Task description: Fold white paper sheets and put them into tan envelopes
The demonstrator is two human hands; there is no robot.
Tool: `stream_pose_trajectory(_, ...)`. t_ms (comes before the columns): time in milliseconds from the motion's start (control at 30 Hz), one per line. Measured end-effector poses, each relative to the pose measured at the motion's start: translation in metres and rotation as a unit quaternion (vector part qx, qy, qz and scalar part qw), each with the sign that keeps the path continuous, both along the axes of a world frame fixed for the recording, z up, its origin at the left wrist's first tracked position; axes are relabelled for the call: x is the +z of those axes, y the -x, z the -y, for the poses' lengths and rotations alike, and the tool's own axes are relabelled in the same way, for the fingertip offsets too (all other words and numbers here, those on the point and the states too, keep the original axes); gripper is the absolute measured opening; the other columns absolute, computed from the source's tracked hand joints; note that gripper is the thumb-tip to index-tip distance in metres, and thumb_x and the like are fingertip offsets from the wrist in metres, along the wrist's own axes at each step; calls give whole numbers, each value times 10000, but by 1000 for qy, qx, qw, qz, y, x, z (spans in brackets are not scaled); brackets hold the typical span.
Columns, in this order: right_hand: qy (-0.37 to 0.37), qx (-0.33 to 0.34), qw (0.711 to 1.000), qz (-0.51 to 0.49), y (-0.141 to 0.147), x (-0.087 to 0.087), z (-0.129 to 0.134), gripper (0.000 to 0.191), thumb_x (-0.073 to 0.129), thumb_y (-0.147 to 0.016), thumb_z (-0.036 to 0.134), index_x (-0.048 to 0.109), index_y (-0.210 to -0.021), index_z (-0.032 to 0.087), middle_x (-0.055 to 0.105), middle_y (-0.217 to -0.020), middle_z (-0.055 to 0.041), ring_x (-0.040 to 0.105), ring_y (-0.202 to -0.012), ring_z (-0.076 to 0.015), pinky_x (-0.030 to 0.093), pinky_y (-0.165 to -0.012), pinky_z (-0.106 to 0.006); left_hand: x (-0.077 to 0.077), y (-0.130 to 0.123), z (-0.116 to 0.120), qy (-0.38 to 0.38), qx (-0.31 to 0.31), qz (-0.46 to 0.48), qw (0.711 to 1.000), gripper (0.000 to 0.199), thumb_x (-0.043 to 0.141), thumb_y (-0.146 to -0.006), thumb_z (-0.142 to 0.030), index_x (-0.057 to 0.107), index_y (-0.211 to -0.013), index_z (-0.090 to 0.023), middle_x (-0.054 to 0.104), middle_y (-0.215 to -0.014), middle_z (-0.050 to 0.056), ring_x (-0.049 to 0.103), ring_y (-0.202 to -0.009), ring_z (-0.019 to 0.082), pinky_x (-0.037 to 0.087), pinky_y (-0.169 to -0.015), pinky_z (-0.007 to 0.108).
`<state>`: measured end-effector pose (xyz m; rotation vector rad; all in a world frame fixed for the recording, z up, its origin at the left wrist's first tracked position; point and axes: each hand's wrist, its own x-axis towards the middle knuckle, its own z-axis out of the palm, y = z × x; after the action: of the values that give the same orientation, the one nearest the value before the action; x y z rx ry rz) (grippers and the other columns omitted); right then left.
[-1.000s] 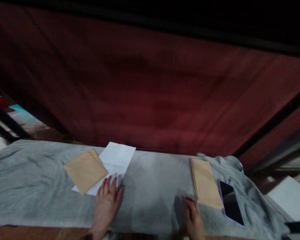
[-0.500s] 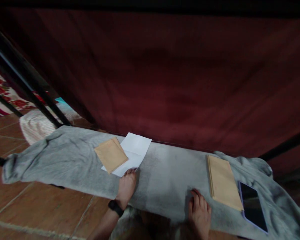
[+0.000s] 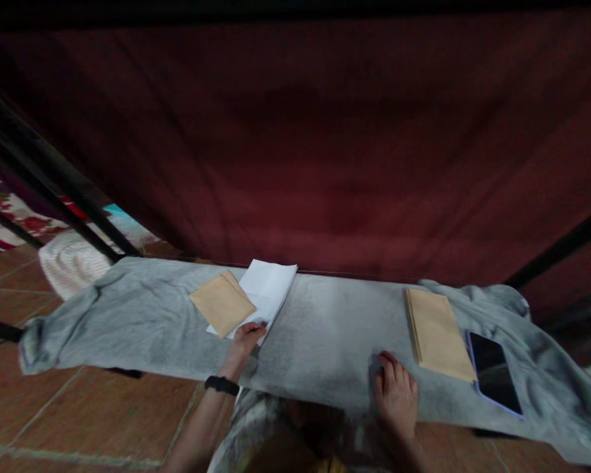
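My left hand (image 3: 247,337), with a dark band on its wrist, pinches the near right edge of the white paper (image 3: 270,284). That edge is lifted a little off the grey cloth. Two brown envelopes (image 3: 221,303), one overlapping the other, lie on the paper's left part. My right hand (image 3: 396,392) rests on the front part of the cloth, fingers loosely bent and nothing in it. To its right lies a stack of brown envelopes (image 3: 438,335), and beside that a phone (image 3: 495,374) with a dark screen and a purple case.
Grey cloth (image 3: 325,328) covers the long narrow bench, bunched at both ends. A dark red curtain (image 3: 315,164) hangs directly behind. Black metal bars (image 3: 93,220) stand at the left, near a striped cloth (image 3: 73,259) on the tiled floor (image 3: 93,407).
My left hand has moved slightly up and left and now grips the paper's edge, raising it. My right hand stays resting on the cloth. The camera view has shifted slightly.
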<state>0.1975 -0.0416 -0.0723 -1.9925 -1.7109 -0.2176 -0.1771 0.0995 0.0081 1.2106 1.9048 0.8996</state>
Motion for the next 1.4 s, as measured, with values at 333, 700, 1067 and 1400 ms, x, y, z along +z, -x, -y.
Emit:
stream_pose_trajectory(333, 1, 5, 999, -34, 1, 0, 1, 357, 383, -941, 259, 593, -1224, 201, 655, -1270, -105, 587, -1099, -262, 385, -983, -436, 18, -28, 8, -79, -43, -45, 995, 105, 583, -704, -277, 561, -617, -222, 546, -562, -36, 539, -596, 155, 417, -602, 252)
stream_pose_trajectory(700, 51, 24, 879, -474, 16, 31, -29, 477, 419, -914, 543, 696, -1118, 212, 753, -1078, -99, 707, -964, -256, 558, -842, -380, -1, -184, 97, -111, -274, -110, 949, 183, 476, -847, -110, 610, -809, -229, 694, -768, 38, 655, -689, 184, 498, -669, 297)
stream_pose_trajectory(1067, 70, 41, 874, -478, 12, 20, -59, 435, 518, -780, 483, 724, -1016, 181, 772, -930, -85, 703, -850, -246, 564, -794, -352, -26, -171, 97, -262, -311, -205, 890, 394, 493, -984, -309, 569, -1358, -214, 624, -1368, 114, 574, -1278, 258, 490, -1064, 450)
stream_pose_trajectory(1400, -21, 10, 964, -267, 25, 29, -57, 526, 397, -957, 483, 616, -1280, 130, 636, -1266, -221, 570, -1198, -341, 441, -1026, -532, -60, -147, 90, -274, -276, -386, 837, 560, 420, -1016, -419, 431, -1493, -127, 428, -1556, 166, 394, -1450, 289, 377, -1163, 485)
